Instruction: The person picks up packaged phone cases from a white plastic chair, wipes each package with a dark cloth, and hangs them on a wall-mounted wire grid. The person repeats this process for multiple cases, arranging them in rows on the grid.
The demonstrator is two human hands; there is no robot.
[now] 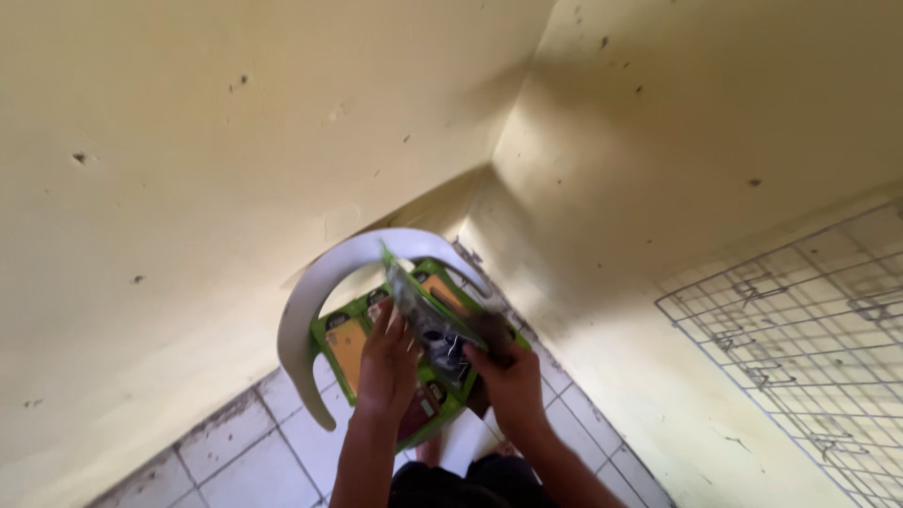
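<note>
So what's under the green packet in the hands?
Under the green packet lie more flat green and orange packets stacked on a white plastic chair. Both hands cover the middle, so the seat stays hidden.

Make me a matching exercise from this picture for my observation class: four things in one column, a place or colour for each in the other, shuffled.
Things:
1. white plastic chair
2. wire grid
3. green packs
4. floor tiles

Places or colours:
A. leaning by the wall at far right
B. pale, with dark grout lines
C. curved back, in the corner
D. under both hands, on the seat

Pairs: 1-C, 2-A, 3-D, 4-B
</note>
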